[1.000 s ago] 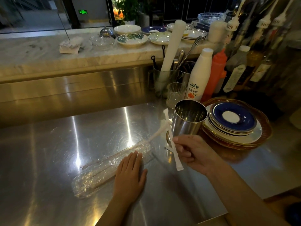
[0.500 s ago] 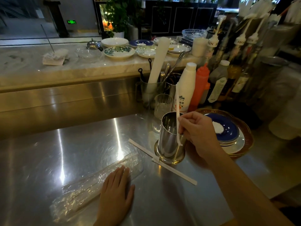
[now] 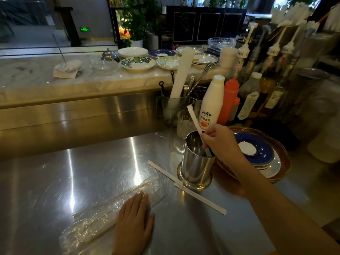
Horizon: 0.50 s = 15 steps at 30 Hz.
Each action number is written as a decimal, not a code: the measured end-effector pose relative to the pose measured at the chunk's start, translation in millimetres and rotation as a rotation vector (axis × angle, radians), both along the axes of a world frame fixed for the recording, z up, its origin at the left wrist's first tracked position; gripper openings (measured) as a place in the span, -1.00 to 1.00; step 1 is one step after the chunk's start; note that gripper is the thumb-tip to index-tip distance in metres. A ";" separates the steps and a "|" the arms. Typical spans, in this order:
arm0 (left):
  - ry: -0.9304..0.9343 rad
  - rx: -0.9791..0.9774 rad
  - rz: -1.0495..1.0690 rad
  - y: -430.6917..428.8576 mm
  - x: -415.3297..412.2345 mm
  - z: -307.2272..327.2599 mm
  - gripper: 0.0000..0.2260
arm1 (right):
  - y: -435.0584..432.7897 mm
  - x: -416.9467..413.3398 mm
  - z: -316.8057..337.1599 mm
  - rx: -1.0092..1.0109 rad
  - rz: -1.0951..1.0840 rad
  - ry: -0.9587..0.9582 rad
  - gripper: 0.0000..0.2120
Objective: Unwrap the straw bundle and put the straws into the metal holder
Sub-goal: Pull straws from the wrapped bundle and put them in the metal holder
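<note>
The metal holder (image 3: pixel 196 166) stands on the steel counter (image 3: pixel 73 172), just right of centre. My right hand (image 3: pixel 219 142) is over its rim, pinching a white paper-wrapped straw (image 3: pixel 194 119) whose lower end is inside the holder and whose top leans to the left. Two more wrapped straws (image 3: pixel 185 186) lie end to end on the counter in front of the holder. A clear plastic wrap (image 3: pixel 110 212) lies crumpled at the lower left, with some straws still faintly visible inside. My left hand (image 3: pixel 134 223) rests flat on its near edge, fingers together.
A stack of plates (image 3: pixel 261 157) with a blue one on top sits right behind the holder. A white bottle (image 3: pixel 211 105), red squeeze bottle (image 3: pixel 229 100), small glass (image 3: pixel 185 124) and utensil jar (image 3: pixel 174 105) crowd the back. Syrup bottles line the right. Dishes cover the marble ledge.
My right hand lifted one straw from the counter, swung it upright and lowered its end into the holder. Two straws were left lying by the holder. My left hand stayed on the wrap.
</note>
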<state>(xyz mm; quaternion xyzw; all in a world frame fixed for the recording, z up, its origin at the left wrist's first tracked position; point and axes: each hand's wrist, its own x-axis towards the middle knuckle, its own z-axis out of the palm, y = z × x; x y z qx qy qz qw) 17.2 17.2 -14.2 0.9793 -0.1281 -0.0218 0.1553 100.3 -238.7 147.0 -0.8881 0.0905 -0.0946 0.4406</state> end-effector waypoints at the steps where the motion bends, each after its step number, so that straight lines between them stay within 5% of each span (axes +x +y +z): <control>1: 0.004 -0.002 -0.002 0.2 -0.1 0.0 -0.37 | 0.6 -0.3 -0.7 -0.010 -0.008 -0.005 -0.96; 7: -0.035 0.017 0.000 0.7 -0.6 -5.4 -0.48 | 7.7 -5.6 0.2 0.025 -0.040 -0.131 -0.90; 15: -0.119 0.011 0.000 -0.6 0.0 -10.0 -0.52 | 52.9 -5.4 -9.9 -0.098 0.273 -0.130 -0.97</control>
